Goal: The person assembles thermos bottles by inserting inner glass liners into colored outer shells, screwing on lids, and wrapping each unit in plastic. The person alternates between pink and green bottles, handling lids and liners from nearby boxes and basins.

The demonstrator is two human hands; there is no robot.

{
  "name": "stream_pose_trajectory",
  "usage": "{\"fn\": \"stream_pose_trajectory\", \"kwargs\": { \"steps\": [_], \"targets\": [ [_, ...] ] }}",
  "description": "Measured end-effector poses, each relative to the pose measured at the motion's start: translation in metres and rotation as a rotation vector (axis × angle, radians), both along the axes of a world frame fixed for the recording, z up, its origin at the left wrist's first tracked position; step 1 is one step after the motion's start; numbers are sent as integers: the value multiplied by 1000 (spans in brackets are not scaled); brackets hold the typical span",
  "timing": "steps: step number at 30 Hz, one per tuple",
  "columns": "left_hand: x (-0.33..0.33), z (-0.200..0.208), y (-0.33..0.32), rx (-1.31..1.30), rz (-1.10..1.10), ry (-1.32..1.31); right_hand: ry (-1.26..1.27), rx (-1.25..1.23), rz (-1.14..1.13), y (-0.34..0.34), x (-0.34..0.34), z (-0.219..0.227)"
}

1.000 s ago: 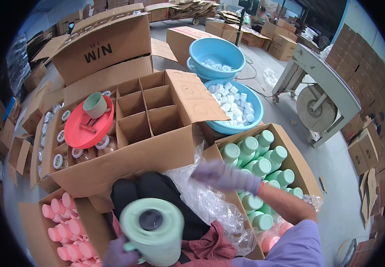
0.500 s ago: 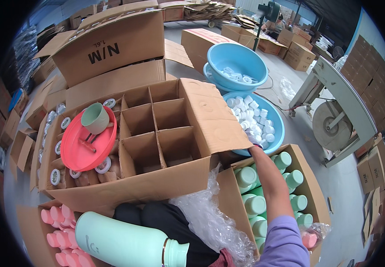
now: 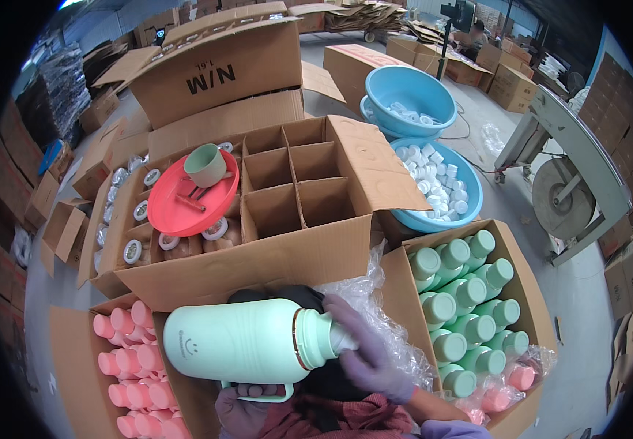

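A mint-green insulated jug (image 3: 232,340) lies on its side over my lap, its mouth pointing right. My left hand (image 3: 247,410), in a purple glove, wraps its fingers round the jug's handle (image 3: 276,396) from below. At the mouth is my right hand (image 3: 367,358), also gloved, holding a white plastic stopper (image 3: 341,339) against the opening. The fingers partly hide the stopper, so how far in it sits cannot be told. A blue basin (image 3: 475,162) of similar white stoppers (image 3: 437,186) stands beyond.
A divided carton (image 3: 258,256) stands ahead, with a red tray (image 3: 157,208) and green cup (image 3: 208,167) on its left part. Boxes of pink bottles (image 3: 137,358) and green bottles (image 3: 470,293) flank me. Clear plastic wrap (image 3: 404,351) lies at the right.
My right hand has come back from the white stoppers' basin to the jug's mouth with a stopper. My left hand now shows at the handle. The view has shifted.
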State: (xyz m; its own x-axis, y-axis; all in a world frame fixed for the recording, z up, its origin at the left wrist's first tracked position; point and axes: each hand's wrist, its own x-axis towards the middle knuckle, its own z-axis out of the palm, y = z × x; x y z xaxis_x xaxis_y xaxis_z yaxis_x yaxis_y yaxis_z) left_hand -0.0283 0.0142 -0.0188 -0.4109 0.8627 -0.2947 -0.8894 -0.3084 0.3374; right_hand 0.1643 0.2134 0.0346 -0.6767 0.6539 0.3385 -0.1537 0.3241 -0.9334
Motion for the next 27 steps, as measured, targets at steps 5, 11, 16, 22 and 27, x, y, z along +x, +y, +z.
{"fn": "stream_pose_trajectory", "kwargs": {
  "steps": [5,11,16,22,27],
  "targets": [
    [8,4,-10,50,28,18,-91,193,-186,-17,-34,13],
    [5,-13,-18,89,76,-27,40,81,-306,-16,-73,-10],
    [-45,-51,-15,132,241,38,33,197,134,44,-153,18],
    [-101,-64,-16,385,361,-81,-280,743,-402,174,-333,22],
    [-108,-57,0,387,344,-207,-736,775,-363,215,-342,34]
  ]
}}
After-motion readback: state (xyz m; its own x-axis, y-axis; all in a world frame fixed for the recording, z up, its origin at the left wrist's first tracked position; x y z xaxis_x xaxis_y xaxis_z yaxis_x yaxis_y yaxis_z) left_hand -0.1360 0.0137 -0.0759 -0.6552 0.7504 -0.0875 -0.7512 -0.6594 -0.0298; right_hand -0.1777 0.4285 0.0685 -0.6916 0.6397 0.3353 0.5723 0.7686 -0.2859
